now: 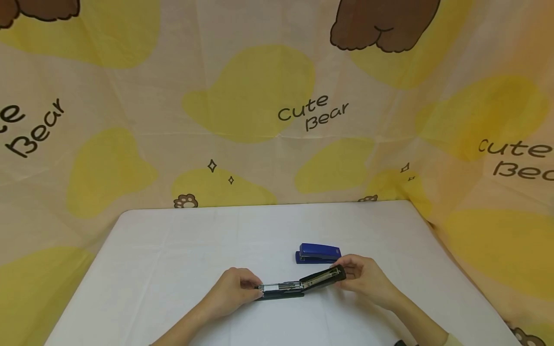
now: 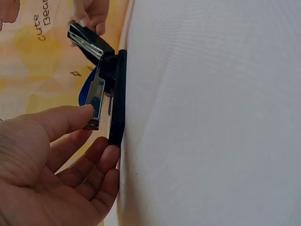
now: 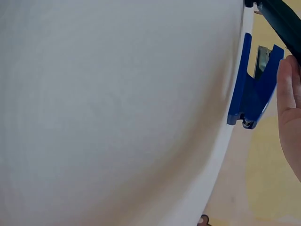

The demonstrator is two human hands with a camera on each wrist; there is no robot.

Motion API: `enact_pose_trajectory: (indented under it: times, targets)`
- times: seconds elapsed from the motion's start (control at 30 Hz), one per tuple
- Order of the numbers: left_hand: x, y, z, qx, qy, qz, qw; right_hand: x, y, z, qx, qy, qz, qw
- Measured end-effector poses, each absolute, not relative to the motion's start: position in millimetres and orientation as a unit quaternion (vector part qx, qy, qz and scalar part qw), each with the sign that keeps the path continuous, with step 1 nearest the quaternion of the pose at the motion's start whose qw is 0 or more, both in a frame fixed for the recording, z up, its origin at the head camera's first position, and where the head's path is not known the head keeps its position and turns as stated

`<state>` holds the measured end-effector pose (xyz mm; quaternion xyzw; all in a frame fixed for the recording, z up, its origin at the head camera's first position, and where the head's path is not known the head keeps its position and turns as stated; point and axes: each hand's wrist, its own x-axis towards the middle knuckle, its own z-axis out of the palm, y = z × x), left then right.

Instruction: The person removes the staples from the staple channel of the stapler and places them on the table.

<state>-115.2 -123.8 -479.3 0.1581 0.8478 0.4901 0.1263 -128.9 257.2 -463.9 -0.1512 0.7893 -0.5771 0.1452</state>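
A black stapler (image 1: 283, 294) lies folded wide open low over the table, its top arm swung back to the right and its metal staple channel exposed, with a pale strip of staples at the left end. My left hand (image 1: 231, 290) pinches the left end, thumb on the metal channel and fingers curled at the end of the base (image 2: 120, 99). My right hand (image 1: 368, 280) holds the tip of the raised top arm (image 1: 322, 277) between thumb and fingers. Just behind it stands a blue stapler (image 1: 319, 253), its jaws slightly apart in the right wrist view.
Both staplers are over a white table (image 1: 173, 250). A cream and yellow patterned cloth (image 1: 242, 96) hangs behind it and along the sides. A small dark object (image 1: 400, 343) shows at the bottom edge, beside the right forearm.
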Motion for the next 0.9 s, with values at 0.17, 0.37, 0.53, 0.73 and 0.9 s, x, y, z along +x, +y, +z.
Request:
enact_pose_trajectory:
  times: [0.17,0.37,0.53,0.73,0.9]
  targets:
    - [-116.9,-125.3,-476.8,0.155,0.850,0.486,0.132,-130.3,260.1,-466.4,-0.156,0.791,-0.571,0.155]
    - [-117.5,-125.4,-474.6,0.160,0.847,0.490,0.130,-134.1,262.9,-468.4,-0.169,0.792,-0.561,0.175]
    - [-118.1,-125.1,-476.2,0.163,0.848,0.488,0.127,-135.6,263.3,-469.4,-0.161,0.799,-0.549,0.185]
    - [-117.8,-126.0,-476.4,0.159,0.848,0.488,0.130,-136.1,263.4,-467.8,-0.162,0.810,-0.533,0.183]
    - [-115.9,-125.6,-476.1,0.155,0.847,0.492,0.132,-136.5,264.6,-463.1,-0.163,0.823,-0.512,0.183]
